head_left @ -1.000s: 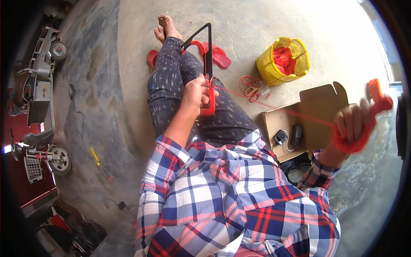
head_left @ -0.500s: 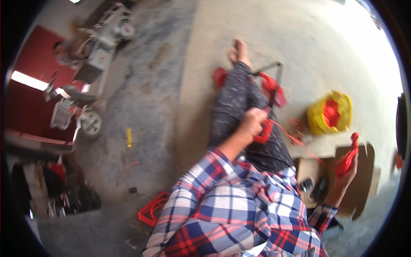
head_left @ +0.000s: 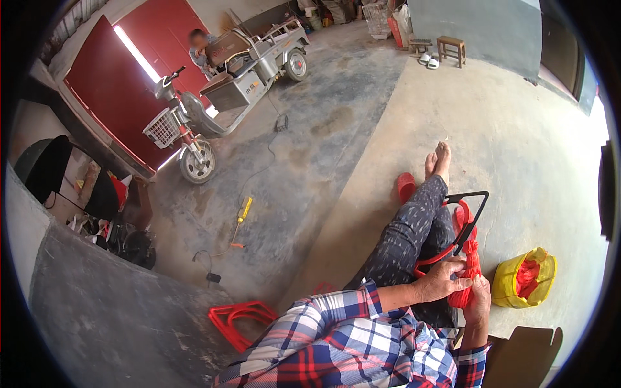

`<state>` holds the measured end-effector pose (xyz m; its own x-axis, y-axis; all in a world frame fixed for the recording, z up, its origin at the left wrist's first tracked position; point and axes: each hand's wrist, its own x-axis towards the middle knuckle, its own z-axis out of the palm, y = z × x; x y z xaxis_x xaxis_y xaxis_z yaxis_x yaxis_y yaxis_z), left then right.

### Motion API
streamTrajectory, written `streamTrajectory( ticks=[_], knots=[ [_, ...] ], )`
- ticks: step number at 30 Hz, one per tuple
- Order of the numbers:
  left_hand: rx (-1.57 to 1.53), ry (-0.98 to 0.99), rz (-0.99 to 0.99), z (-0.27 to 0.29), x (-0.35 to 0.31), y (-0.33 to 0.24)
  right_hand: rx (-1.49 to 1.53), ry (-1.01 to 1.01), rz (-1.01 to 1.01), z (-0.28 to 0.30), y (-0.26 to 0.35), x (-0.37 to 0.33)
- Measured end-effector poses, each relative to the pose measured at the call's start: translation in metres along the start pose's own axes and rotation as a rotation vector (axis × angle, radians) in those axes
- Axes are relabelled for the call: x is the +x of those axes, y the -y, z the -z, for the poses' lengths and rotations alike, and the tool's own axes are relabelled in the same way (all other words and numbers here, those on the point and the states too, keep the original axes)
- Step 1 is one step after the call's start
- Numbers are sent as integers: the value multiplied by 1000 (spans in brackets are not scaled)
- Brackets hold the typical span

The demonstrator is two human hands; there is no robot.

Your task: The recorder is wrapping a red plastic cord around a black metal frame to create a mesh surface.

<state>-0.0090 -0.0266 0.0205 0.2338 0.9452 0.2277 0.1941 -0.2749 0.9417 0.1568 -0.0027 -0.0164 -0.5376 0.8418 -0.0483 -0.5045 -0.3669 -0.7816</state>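
Note:
My right hand (head_left: 479,304) grips a bundle of red cord (head_left: 473,258) above my thighs. Close against it, my left hand (head_left: 438,282) has its fingers and thumb closed at the bundle's side, pinching the cord; the fingertips are partly hidden. A red frame with a black bar handle (head_left: 480,210) lies across my legs, just beyond the left hand and partly covered by it. To the right, a yellow bucket (head_left: 506,284) holds a pile of red material (head_left: 527,277).
Red slippers (head_left: 406,187) lie beside my bare feet. An open cardboard box (head_left: 527,355) sits at my right. Red plastic frames (head_left: 240,321) and a yellow-handled tool (head_left: 244,209) rest on the floor at left. A cargo tricycle (head_left: 249,90) stands farther off, a person (head_left: 202,52) behind it.
My right hand has brought the cord bundle inward from above the box. My left hand has left the red frame and met it at the bundle. The view has swung up and left.

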Motion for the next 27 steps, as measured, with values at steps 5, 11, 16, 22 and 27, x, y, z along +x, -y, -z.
streamTrajectory(
  ticks=[5,11,16,22,27],
  knots=[
    [-172,-23,6,4,5,-9,82,4,32,1,-7,6],
    [-497,-37,145,8,10,-17,434,-34,16,0,-3,13],
    [-839,-120,174,22,16,-11,-27,-2,-269,28,-11,8],
    [-428,-286,148,64,23,16,261,33,22,72,-8,12],
    [737,-122,-246,80,20,35,-514,-255,-263,61,4,31]
  ],
)
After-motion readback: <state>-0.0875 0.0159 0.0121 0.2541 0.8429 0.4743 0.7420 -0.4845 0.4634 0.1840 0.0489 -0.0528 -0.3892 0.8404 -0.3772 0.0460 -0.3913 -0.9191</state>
